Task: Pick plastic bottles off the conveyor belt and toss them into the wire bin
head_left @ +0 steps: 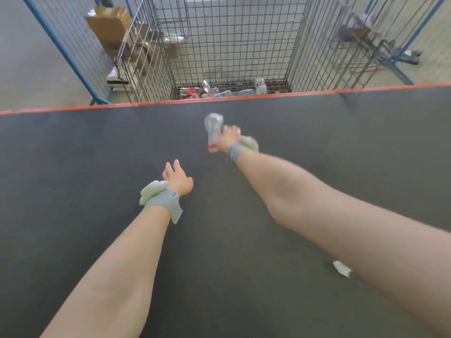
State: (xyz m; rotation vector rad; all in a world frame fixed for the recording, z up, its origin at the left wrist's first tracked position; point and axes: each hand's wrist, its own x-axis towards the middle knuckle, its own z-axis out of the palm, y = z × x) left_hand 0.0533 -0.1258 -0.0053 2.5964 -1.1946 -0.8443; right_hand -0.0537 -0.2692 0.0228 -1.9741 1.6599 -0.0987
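Your right hand (225,140) is gripping a clear, crumpled plastic bottle (214,125), fingers curling round its middle, at the end of your fully stretched arm. You are holding it above the dark grey conveyor belt (97,154), not resting it there. Its long axis is pointing away from you. What looks like a red cap is sitting low by the heel of your hand, and the fat end is aiming toward the tall wire mesh bin (231,45).

The bin is standing straight ahead, just past the belt's orange-red far edge (219,98), so the bottle is already lining up with its opening. I judge the toss needs only a forward release.

Your left hand (177,179) is hanging open with fingers spread, holding nothing. It is hovering lower and nearer to you, well apart from the bottle, so your right hand is the one closer to the bin.

Several flattened plastic bottles (260,86) are lying on the bin floor. A small white scrap (341,269) is sitting on the belt beside your right forearm. A brown cardboard box (108,23) is showing behind the mesh to the left.
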